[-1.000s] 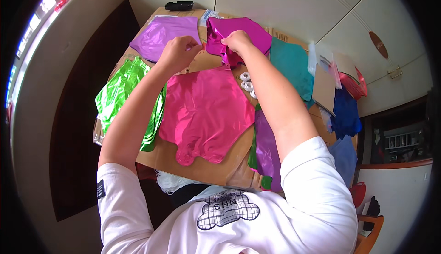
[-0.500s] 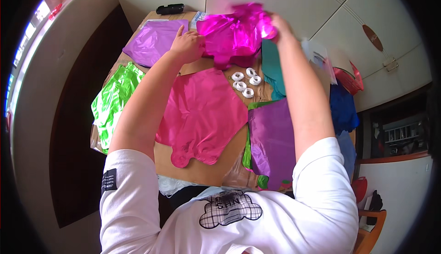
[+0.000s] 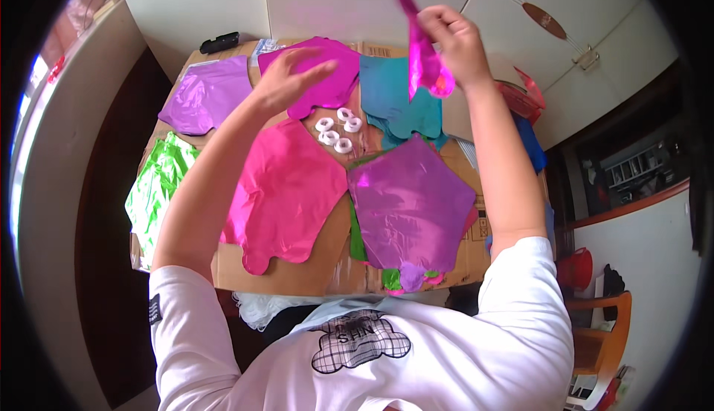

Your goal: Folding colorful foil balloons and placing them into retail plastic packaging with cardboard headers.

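Note:
My right hand (image 3: 460,48), raised at the far side of the table, pinches a shiny magenta foil balloon (image 3: 422,61), flat and seen nearly edge-on. It hangs above a teal foil balloon (image 3: 390,87). My left hand (image 3: 286,82) is open, fingers spread, over another flat magenta foil balloon (image 3: 331,72); whether it touches is hard to tell. Closer to me lie a hot-pink foil balloon (image 3: 286,188) and a purple one (image 3: 413,203) on top of green and pink ones. Several small white ribbon rolls (image 3: 325,124) sit in the middle.
Cardboard (image 3: 297,277) covers the table. A lilac foil balloon (image 3: 212,95) and a crumpled green one (image 3: 160,180) lie at left. A black object (image 3: 220,42) is at the back left, before white cabinets (image 3: 335,2). A wooden chair (image 3: 606,336) stands at right.
My right hand has lifted the magenta foil balloon up and away from the others. My left hand has let go and spread its fingers. The view has shifted right, showing the teal balloon.

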